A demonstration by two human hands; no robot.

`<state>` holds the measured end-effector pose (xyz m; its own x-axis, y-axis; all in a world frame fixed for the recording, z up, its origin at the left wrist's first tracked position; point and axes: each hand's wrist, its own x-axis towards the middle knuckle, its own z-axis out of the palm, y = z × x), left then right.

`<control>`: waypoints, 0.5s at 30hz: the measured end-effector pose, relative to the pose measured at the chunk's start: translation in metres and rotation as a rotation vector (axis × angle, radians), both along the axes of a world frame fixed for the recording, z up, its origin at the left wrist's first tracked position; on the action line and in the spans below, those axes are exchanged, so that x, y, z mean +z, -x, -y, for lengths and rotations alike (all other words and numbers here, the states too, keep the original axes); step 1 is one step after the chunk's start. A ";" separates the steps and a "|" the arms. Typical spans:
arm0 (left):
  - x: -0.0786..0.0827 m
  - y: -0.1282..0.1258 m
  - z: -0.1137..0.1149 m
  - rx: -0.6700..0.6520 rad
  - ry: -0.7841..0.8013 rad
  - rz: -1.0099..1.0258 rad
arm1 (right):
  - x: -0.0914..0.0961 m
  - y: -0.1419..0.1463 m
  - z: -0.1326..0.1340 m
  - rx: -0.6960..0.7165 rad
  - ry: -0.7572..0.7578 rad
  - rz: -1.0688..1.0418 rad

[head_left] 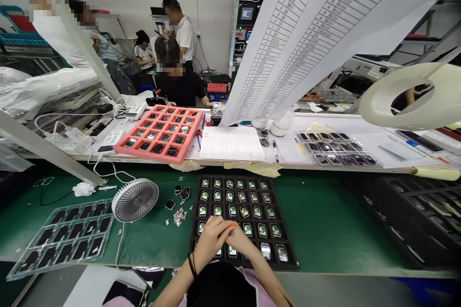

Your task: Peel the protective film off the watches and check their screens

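My left hand point(210, 239) and my right hand point(239, 238) meet over the near edge of a black tray point(243, 218) that holds several small screen parts in rows. Both hands are closed in a pinch. A small orange thing point(232, 224) sticks out between the fingertips; I cannot make out what it is. A dark band circles my left wrist. The tray lies on a green mat point(324, 220).
A small white fan point(135, 199) stands left of the tray, with loose dark parts and scraps point(179, 204) beside it. A clear tray point(66, 239) lies at far left, a red tray point(162, 133) on the white shelf behind. A printed sheet point(309, 24) hangs overhead. Other people work at the back.
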<state>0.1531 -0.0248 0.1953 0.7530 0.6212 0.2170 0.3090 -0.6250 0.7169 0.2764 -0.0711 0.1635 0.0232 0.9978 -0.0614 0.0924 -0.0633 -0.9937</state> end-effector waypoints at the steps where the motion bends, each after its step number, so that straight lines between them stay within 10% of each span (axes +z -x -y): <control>1: -0.003 0.001 0.000 -0.004 0.020 0.008 | -0.005 0.002 -0.001 -0.031 0.003 0.022; 7: -0.044 0.014 -0.057 0.395 0.197 -0.127 | -0.027 -0.011 -0.043 -0.226 0.115 0.069; 15: -0.115 -0.027 -0.162 0.529 0.218 -0.366 | -0.067 -0.036 -0.155 -0.344 0.261 0.390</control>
